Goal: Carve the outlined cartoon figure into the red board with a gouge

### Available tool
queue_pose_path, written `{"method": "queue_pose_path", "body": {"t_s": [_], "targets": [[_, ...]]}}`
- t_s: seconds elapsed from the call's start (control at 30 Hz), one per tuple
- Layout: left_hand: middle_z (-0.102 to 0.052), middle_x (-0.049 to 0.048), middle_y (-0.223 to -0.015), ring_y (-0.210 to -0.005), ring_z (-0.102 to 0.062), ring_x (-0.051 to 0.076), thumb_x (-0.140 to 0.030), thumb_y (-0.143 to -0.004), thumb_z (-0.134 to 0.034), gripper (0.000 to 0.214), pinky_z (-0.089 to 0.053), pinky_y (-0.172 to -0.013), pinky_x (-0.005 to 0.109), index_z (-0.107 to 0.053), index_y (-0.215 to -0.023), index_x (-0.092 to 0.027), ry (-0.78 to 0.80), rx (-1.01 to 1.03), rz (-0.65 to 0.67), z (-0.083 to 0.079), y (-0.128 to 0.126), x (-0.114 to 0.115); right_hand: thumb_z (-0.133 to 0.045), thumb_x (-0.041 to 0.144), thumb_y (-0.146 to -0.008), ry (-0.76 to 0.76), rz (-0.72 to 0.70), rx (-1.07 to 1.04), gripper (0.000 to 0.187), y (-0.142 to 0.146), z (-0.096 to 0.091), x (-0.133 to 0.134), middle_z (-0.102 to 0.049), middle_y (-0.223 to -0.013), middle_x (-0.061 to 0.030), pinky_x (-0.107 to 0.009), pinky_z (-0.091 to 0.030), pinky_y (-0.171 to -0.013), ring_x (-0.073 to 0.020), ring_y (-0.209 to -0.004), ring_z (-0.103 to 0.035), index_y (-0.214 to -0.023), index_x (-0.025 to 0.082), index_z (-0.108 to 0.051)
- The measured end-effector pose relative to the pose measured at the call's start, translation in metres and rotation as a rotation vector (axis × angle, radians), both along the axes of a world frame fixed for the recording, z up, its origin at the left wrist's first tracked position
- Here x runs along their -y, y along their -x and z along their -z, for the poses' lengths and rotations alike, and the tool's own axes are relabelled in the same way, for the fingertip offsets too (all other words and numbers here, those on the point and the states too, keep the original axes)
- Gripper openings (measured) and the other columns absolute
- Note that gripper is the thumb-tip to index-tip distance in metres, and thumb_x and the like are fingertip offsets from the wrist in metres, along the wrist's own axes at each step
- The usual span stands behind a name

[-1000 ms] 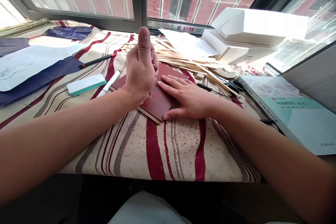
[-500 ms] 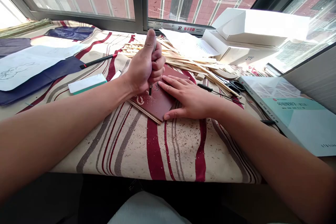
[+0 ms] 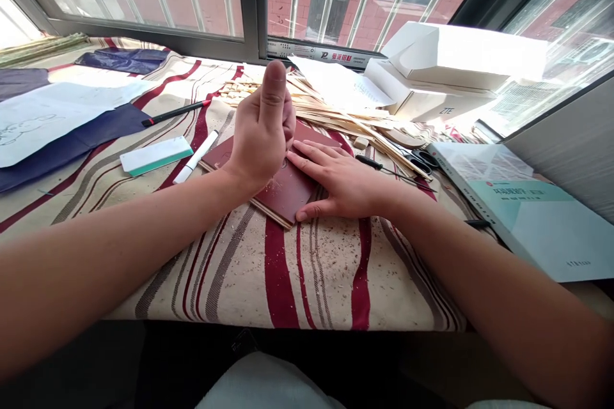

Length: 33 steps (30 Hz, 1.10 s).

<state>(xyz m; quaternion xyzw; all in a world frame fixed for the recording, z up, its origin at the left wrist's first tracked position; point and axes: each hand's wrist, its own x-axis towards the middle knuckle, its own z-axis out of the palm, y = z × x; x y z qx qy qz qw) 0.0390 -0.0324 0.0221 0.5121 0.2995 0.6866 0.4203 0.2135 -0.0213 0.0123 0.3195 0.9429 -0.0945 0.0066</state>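
Hands on red board (image 3: 283, 195): left hand (image 3: 261, 124) clenched, right hand (image 3: 340, 182) open and flat.
Whatever the fist grips is hidden; press your flat palm down to steady the board.

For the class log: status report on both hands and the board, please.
Left hand closed above the board, anything held hidden. Right hand flat on red-brown wooden board. Wood shavings on it.

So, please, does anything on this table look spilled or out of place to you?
Yes. Many small wood shavings lie loose over the striped cloth, mostly in front of the red board. They look odd because they are scattered like a spill.
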Motion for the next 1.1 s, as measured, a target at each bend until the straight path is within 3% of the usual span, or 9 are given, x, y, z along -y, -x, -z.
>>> {"method": "queue_pose_path", "body": {"t_s": [0.13, 0.2, 0.37, 0.63, 0.73, 0.97, 1.1], "targets": [[-0.025, -0.0058, -0.051, -0.038, -0.021, 0.006, -0.071, -0.101, -0.056, 0.067, -0.016, -0.037, 0.027, -0.034, -0.058, -0.023, 0.121, -0.015, 0.239, -0.01, 0.011, 0.001, -0.055, 0.094, -0.082, 0.01, 0.013, 0.006, 0.125, 0.001, -0.002, 0.002, -0.014, -0.179, -0.0238, -0.069, -0.02, -0.133, -0.0451, -0.168, -0.015, -0.173, 0.012, -0.027], [-0.027, -0.0061, -0.051, -0.037, -0.022, 0.005, -0.068, -0.104, -0.052, 0.066, -0.018, -0.038, 0.023, -0.036, -0.059, -0.022, 0.121, -0.044, 0.286, -0.015, 0.016, 0.001, -0.058, 0.09, -0.084, 0.011, 0.013, 0.012, 0.123, 0.002, -0.004, 0.004, -0.014, -0.179, -0.025, -0.069, -0.022, -0.132, -0.0454, -0.168, -0.016, -0.173, 0.011, -0.026], [-0.025, -0.0066, -0.049, -0.036, -0.021, 0.003, -0.063, -0.108, -0.048, 0.066, -0.014, -0.038, 0.02, -0.034, -0.059, -0.021, 0.076, 0.027, 0.225, -0.022, 0.025, -0.003, -0.061, 0.087, -0.085, 0.03, 0.02, 0.026, 0.123, 0.003, -0.006, 0.006, -0.013, -0.179, -0.0253, -0.065, -0.019, -0.135, -0.0449, -0.168, -0.014, -0.173, 0.009, -0.025], [-0.027, -0.0066, -0.05, -0.036, -0.021, 0.003, -0.053, -0.112, -0.041, 0.061, -0.017, -0.037, 0.018, -0.036, -0.061, -0.021, 0.139, 0.032, 0.31, -0.009, 0.015, -0.011, -0.053, 0.093, -0.084, 0.022, -0.014, 0.002, 0.124, -0.002, -0.003, 0.002, -0.015, -0.179, -0.0257, -0.066, -0.022, -0.133, -0.0452, -0.168, -0.016, -0.172, 0.01, -0.027], [-0.028, -0.0067, -0.049, -0.037, -0.023, 0.003, -0.052, -0.112, -0.046, 0.061, -0.018, -0.037, 0.018, -0.036, -0.06, -0.021, 0.16, 0.005, 0.275, -0.011, 0.012, -0.012, -0.053, 0.091, -0.085, 0.016, -0.016, 0.007, 0.123, -0.002, -0.003, 0.003, -0.014, -0.179, -0.0261, -0.068, -0.021, -0.133, -0.0459, -0.167, -0.016, -0.172, 0.009, -0.027], [-0.032, -0.0068, -0.049, -0.037, -0.026, 0.002, -0.036, -0.115, -0.04, 0.058, -0.023, -0.039, 0.015, -0.037, -0.06, -0.019, 0.206, -0.093, 0.233, -0.018, 0.006, -0.01, -0.062, 0.085, -0.087, 0.029, 0.016, 0.046, 0.122, 0.003, -0.007, 0.006, -0.013, -0.179, -0.0259, -0.068, -0.02, -0.133, -0.0479, -0.167, -0.014, -0.172, 0.006, -0.024], [-0.031, -0.0071, -0.047, -0.036, -0.025, 0.002, -0.038, -0.115, -0.04, 0.06, -0.022, -0.04, 0.015, -0.037, -0.059, -0.019, 0.253, -0.174, 0.228, -0.022, 0.002, -0.009, -0.065, 0.082, -0.087, 0.02, 0.013, 0.04, 0.121, 0.004, -0.008, 0.007, -0.014, -0.179, -0.0268, -0.069, -0.022, -0.132, -0.0492, -0.166, -0.016, -0.172, 0.006, -0.026]]}}
